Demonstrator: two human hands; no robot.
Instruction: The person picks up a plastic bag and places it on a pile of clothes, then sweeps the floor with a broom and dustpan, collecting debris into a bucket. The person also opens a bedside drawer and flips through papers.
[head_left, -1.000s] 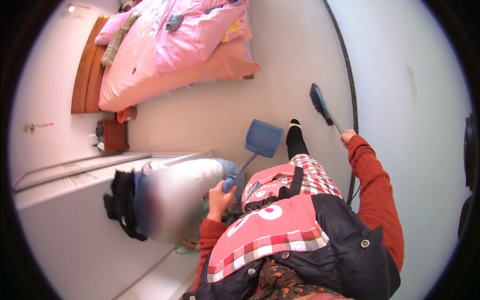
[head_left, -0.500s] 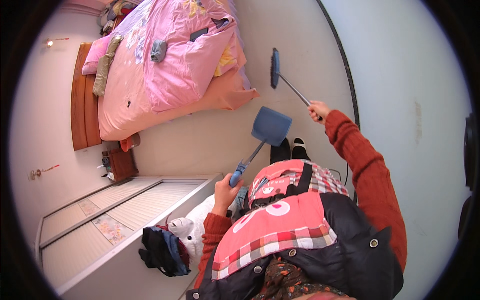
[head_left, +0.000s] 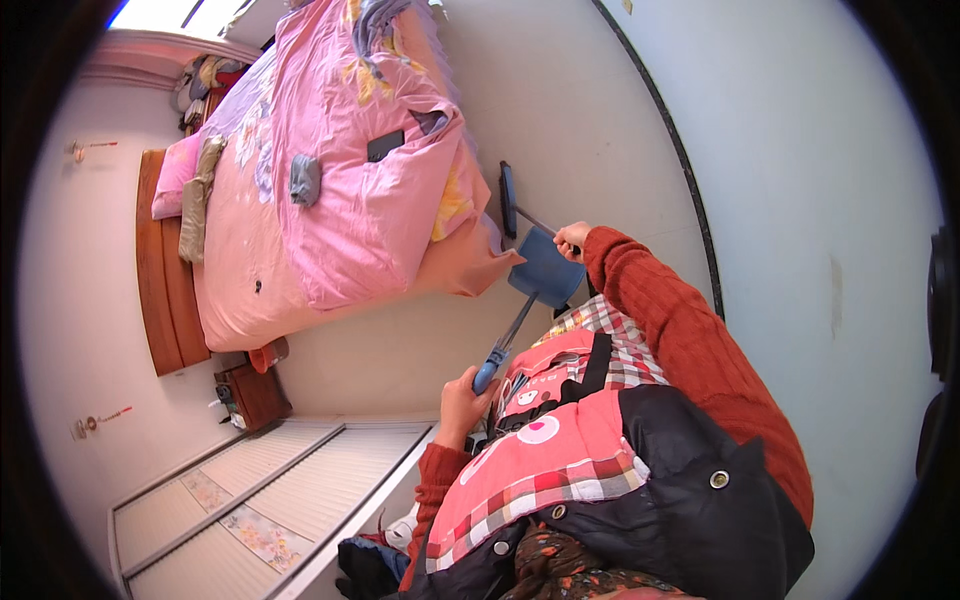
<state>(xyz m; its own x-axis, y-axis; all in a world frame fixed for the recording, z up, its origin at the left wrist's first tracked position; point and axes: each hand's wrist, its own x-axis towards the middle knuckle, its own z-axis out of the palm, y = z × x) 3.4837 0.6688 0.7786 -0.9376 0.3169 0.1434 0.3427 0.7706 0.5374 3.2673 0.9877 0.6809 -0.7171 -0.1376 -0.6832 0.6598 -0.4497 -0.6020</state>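
One bed (head_left: pixel 232 305), spread with a peach sheet and a pink quilt (head_left: pixel 370 240), is seen as the largest piece beside the pale floor (head_left: pixel 600 130). One blue dustpan (head_left: pixel 548 268) is held just beside the bed's draped corner. One brush (head_left: pixel 508 200) has been swung inward, so that its head, held well apart half a second ago, is now set just beside the dustpan's edge; the two tools are thereby brought within working reach of each other. Whether they touch cannot be told. Two hands are counted: the left hand (head_left: pixel 465 405) is wrapped around the dustpan's blue grip, the right hand (head_left: pixel 572 241) around the brush's handle. On the quilt, one grey bundle (head_left: pixel 305 180) and one dark flat rectangle (head_left: pixel 385 146) can be seen.
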